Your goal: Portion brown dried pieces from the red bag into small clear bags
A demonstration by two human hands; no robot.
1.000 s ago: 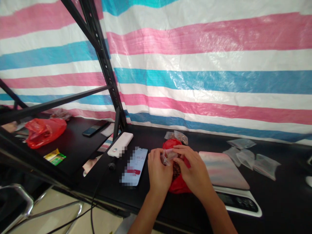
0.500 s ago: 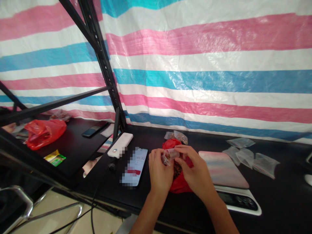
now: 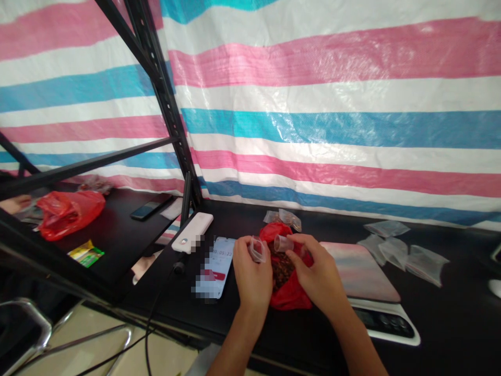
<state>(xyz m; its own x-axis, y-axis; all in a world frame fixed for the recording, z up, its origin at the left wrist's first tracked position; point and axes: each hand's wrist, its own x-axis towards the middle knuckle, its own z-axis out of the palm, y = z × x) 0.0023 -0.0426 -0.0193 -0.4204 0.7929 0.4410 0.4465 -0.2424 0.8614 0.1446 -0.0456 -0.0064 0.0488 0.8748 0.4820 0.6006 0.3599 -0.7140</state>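
Note:
My left hand (image 3: 252, 274) is closed round a small clear plastic bag (image 3: 257, 249), its mouth held open and facing up. Between the fingers of my right hand (image 3: 315, 263) is a small clear plastic cup (image 3: 282, 243), tilted with its opening to the left. Both hands are above a red plastic bag (image 3: 291, 295) that holds loose brown bits (image 3: 282, 269), too small to name. Behind the red bag lie small filled clear bags (image 3: 289, 219).
A kitchen scale (image 3: 410, 334) with a pinkish plate stands right of the red bag. Several flat clear bags (image 3: 393, 250) lie beyond it. A phone (image 3: 217, 266) and a white power bank (image 3: 193, 232) lie left. Another person's hand (image 3: 18, 203) is near a second red bag (image 3: 70, 211).
My hands have moved apart. The cup has come away from the small bag to the right, showing more of the brown bits below.

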